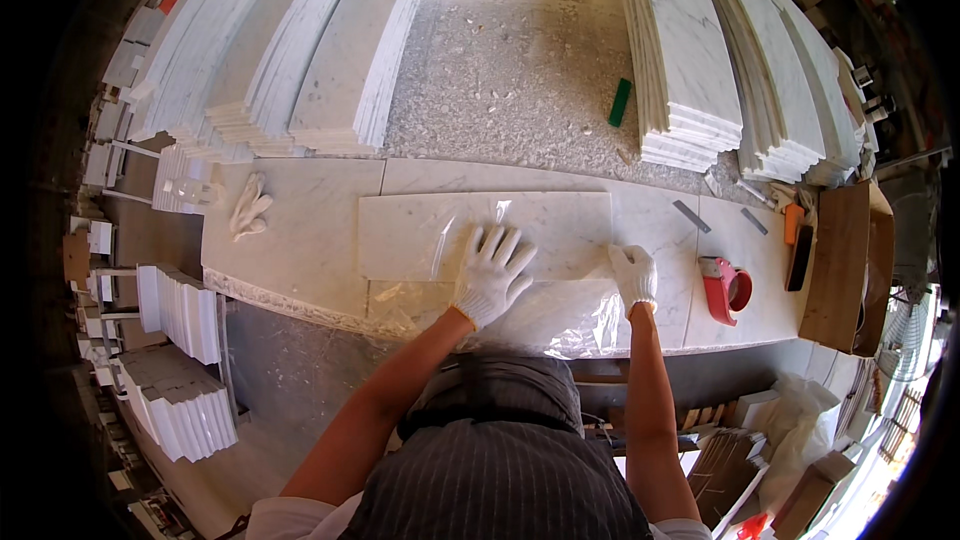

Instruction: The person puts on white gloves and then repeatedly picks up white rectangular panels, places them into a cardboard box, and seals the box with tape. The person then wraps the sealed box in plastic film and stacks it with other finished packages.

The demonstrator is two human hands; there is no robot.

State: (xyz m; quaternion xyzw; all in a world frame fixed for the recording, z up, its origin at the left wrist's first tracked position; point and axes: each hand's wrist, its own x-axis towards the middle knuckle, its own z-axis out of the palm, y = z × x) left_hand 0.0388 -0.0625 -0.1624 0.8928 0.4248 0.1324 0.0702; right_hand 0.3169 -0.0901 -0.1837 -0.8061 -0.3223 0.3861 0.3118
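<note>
- The left hand [492, 272], in a white knit glove, lies flat with its fingers spread on a long white marble slab [470, 232]. It presses down and grips nothing.
- The right hand [634, 274], gloved the same way, is at the slab's right end with its fingers curled over the edge of clear plastic film [590, 325]. It seems to pinch the film there, though how firmly I cannot tell.
- The slab lies lengthwise on the workbench [300, 240], directly under the left palm. The film runs under and over its near side, with loose folds bunched just below the right wrist.
- My reading is that the wrapping step is in hand: one hand pins the slab while the other draws film round its end. The next move would call for keeping the film taut and the slab still.
- Counted: one slab under the hands, one sheet of film and two gloved hands.
- Just right of the right hand stands one red tape dispenser [727, 289]. Past it lie one orange-handled knife [793, 223] and a cardboard box [845, 265].
- Well left of the left hand lies one spare pair of gloves [248, 208].
- Beyond the hands lies one green block [621, 102] on the rough bench top, with stacks of marble tiles [685, 70] on both sides, too many to count.
</note>
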